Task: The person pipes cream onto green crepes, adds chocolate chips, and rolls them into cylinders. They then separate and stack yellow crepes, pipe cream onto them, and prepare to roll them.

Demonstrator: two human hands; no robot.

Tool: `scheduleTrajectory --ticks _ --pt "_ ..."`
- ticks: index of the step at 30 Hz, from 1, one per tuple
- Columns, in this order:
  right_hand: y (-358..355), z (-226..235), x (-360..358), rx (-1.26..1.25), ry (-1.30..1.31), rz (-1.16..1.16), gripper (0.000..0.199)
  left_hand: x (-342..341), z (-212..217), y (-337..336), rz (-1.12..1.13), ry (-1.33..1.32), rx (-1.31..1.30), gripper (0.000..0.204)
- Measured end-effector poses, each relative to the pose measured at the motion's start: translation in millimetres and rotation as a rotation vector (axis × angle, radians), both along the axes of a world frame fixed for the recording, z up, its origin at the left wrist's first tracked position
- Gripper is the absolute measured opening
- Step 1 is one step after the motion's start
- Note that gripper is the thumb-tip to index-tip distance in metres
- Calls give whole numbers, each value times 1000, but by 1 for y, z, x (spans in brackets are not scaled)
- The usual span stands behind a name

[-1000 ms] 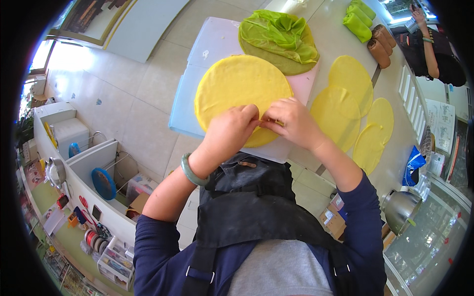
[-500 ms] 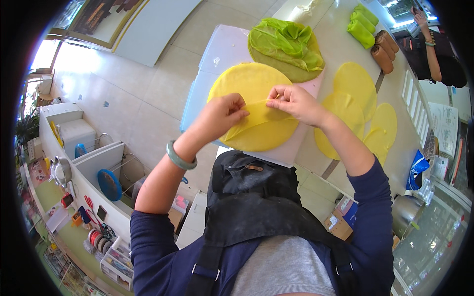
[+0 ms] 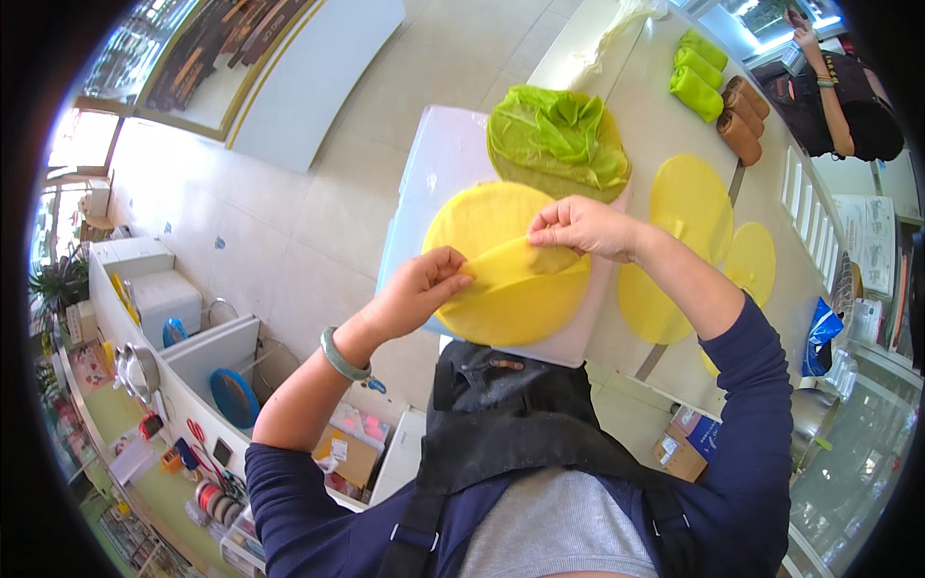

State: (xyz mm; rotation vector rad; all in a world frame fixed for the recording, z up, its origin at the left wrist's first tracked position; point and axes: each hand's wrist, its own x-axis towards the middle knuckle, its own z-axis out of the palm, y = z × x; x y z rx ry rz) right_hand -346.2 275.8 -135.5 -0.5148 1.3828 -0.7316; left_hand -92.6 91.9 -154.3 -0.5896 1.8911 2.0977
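A stack of thin round yellow crepes point(image 3: 511, 323) lies on a pale plastic board point(image 3: 445, 144) in front of me. My left hand point(image 3: 419, 289) pinches the left end of the top crepe's edge point(image 3: 511, 262) between thumb and fingers. The same edge is gripped further right by my right hand point(image 3: 583, 229), so a strip of it is stretched and raised off the stack. Just beyond, crumpled bright green crepes point(image 3: 564, 135) rest on a flatter, duller green pile. Several yellow crepes point(image 3: 692, 193) are spread singly on the table to the right, some overlapping.
Green rolls point(image 3: 696, 77) and brown rolls point(image 3: 742, 120) sit at the table's far right. A person point(image 3: 838, 106) is beyond them. White film point(image 3: 617, 39) lies at the far edge. On my left is a counter with scissors point(image 3: 197, 432) and a blue round item point(image 3: 234, 397).
Both hands have pulled the crepe's edge further up, and more of it shows lifted between them. The whole view has shifted, so the board and stack appear lower.
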Motion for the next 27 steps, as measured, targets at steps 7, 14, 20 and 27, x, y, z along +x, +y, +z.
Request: scheduleTrajectory --ticks 7,14,20,27 --pt "-44 9 -39 97 -221 -97 15 -69 8 -84 -163 -206 453 17" --pt "-104 45 -104 -42 -271 -153 21 -164 49 -165 -320 -142 383 12" --pt "-99 120 -127 -309 -35 -190 23 -201 154 -174 -452 113 -12 17" --pt "47 174 -69 -705 424 -354 13 -147 241 -35 -348 442 -461 20"
